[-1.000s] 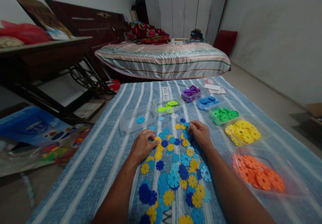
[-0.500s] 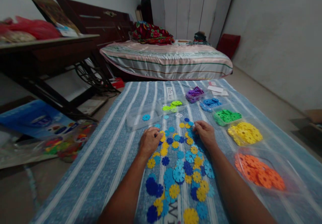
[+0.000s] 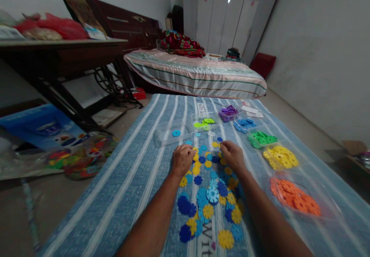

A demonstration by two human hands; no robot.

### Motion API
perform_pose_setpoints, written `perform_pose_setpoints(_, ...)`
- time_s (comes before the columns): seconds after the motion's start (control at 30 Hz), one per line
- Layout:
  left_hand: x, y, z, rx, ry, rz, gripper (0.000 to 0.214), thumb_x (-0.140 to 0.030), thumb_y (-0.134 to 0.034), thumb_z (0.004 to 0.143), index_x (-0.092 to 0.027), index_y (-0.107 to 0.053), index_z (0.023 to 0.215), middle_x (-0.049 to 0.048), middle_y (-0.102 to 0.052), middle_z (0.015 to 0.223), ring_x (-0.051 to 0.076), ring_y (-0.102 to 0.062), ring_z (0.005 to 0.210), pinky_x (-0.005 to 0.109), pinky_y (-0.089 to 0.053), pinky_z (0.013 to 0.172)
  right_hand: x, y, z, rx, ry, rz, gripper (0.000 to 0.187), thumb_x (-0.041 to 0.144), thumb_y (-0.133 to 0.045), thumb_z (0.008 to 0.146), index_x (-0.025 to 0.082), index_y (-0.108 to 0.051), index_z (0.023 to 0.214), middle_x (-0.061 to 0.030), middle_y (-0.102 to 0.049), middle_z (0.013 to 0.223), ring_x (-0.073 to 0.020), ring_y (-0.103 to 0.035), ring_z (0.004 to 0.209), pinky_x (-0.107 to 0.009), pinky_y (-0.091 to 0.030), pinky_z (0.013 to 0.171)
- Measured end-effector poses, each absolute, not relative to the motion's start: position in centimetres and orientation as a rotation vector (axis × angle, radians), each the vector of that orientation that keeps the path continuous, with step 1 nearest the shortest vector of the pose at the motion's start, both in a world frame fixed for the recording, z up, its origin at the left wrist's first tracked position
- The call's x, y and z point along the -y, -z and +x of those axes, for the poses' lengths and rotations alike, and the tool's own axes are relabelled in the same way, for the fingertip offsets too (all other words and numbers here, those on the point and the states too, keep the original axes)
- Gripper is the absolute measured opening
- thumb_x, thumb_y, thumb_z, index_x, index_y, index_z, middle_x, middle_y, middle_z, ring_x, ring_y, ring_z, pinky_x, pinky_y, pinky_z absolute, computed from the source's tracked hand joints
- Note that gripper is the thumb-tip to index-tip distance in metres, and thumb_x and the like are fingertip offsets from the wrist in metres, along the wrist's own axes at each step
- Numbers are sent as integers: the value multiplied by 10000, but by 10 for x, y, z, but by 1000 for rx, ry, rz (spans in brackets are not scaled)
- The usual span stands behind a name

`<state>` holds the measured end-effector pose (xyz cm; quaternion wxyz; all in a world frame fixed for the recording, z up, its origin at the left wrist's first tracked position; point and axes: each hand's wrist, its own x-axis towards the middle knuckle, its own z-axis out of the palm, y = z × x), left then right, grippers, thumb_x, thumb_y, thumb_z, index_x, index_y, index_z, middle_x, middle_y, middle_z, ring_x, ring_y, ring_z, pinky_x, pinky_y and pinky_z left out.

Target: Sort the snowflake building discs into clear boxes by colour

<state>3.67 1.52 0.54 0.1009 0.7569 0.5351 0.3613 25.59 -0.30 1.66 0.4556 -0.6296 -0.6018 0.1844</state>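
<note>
Shifted inward toward nine o'clock, the right hand (image 3: 233, 157), like the left hand (image 3: 182, 160), had narrowed fingers, any grip impossible to tell, near loose discs (image 3: 215, 196) spreading toward six, while trays (image 3: 329, 202) from one to four apparently kept colours apart.

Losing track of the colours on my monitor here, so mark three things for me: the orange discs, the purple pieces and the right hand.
Orange discs (image 3: 292, 196): head view, middle of the pile.
Purple pieces (image 3: 229, 113): head view, middle of the heap.
Right hand (image 3: 233, 157): head view, back of the hand.
</note>
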Motion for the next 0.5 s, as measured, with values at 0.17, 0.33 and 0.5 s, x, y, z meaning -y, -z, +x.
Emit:
perform_pose_setpoints(0.17,-16,-6,36,-1484,-1096,2229,235,-258,-567,832,-207,-584,603,48,-705,906,196,-622,909,348,-478,865,7,-29,205,1992,-372,-1575,367,220,-524,817,208,-622,1171,-66,-708,952,-204,-628,853,-292,-424,759)
perform_pose_setpoints(0.33,-18,-4,35,-1438,-1094,2219,228,-238,-572,826,-211,-598,600,42,-711,901,189,-628,913,349,-484,873,9,-32,185,2199,-305,-1629,251,235,-491,858,209,-637,1061,-85,-660,992,-219,-577,921,-311,-381,791)
perform_pose_setpoints(0.5,-20,-2,35,-1407,-1070,2247,237,-265,-582,830,-212,-608,600,44,-718,908,196,-633,918,353,-485,875,6,-26,187,1980,-413,-1670,162,205,-621,746,190,-656,903,-61,-653,916,-197,-564,844,-280,-385,735)
